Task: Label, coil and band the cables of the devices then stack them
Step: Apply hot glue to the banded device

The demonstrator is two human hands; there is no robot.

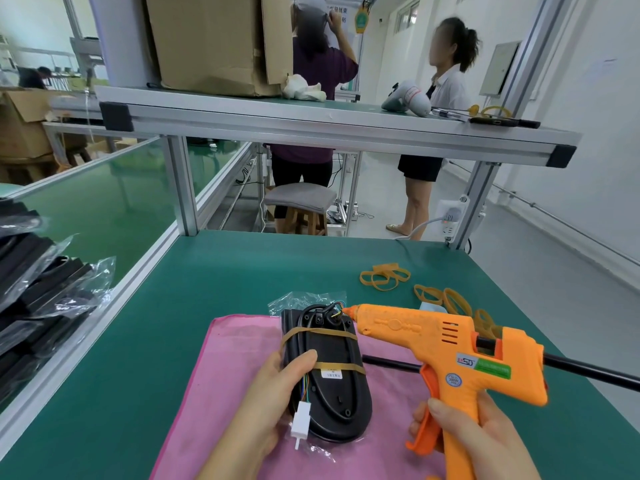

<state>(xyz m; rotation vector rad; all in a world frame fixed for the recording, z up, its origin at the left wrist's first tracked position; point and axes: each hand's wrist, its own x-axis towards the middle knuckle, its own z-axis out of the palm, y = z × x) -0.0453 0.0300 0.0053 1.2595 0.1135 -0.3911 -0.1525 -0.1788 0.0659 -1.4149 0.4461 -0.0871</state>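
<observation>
A black oval device [337, 393] lies on a pink cloth [239, 368], partly in a clear plastic bag. Two tan rubber bands cross it, and a small label sits under the lower band. Thin coloured wires run along its left side to a white connector [299, 424]. My left hand [266, 400] grips the device's left edge, thumb on top. My right hand [474, 441] holds the handle of an orange glue gun [460, 362]. The gun's nozzle touches the wires at the device's top end.
Loose rubber bands [384, 277] lie on the green table [225, 271] to the right. A stack of black bagged devices [41, 292] sits at the left. An overhead shelf [311, 119] holds a cardboard box. Two people stand beyond the table, near a stool.
</observation>
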